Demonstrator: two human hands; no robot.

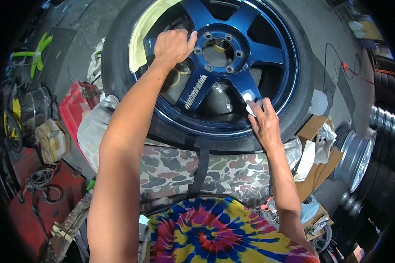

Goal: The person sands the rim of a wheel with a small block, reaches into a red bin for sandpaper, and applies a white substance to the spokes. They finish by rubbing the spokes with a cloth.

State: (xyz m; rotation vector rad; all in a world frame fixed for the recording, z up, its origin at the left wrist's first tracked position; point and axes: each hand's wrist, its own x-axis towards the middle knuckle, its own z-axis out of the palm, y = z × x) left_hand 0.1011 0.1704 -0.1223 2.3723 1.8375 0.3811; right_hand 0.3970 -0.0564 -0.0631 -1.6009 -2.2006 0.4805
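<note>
A blue multi-spoke wheel (265, 53) with a black tyre (118, 52) lies across my lap. My left hand (173, 46) is closed over a spoke on the left side, near the hub; its fingertips are hidden and its thumb points towards the hub. At the lower right spoke, my right hand (267, 125) pinches a small white pad (251, 108), cloth or paper, against the blue surface. Yellow masking paper (138, 44) lines the rim's upper left edge. White lettering (195, 92) marks the lower left spoke.
Camouflage-patterned cloth (232, 175) covers my legs beneath the tyre. To the left are a red box (80, 103) and a coiled cable (41, 179). Cardboard (314, 127), a white tub (319, 103) and a silver wheel (353, 153) stand on the right, with stacked tyres beyond.
</note>
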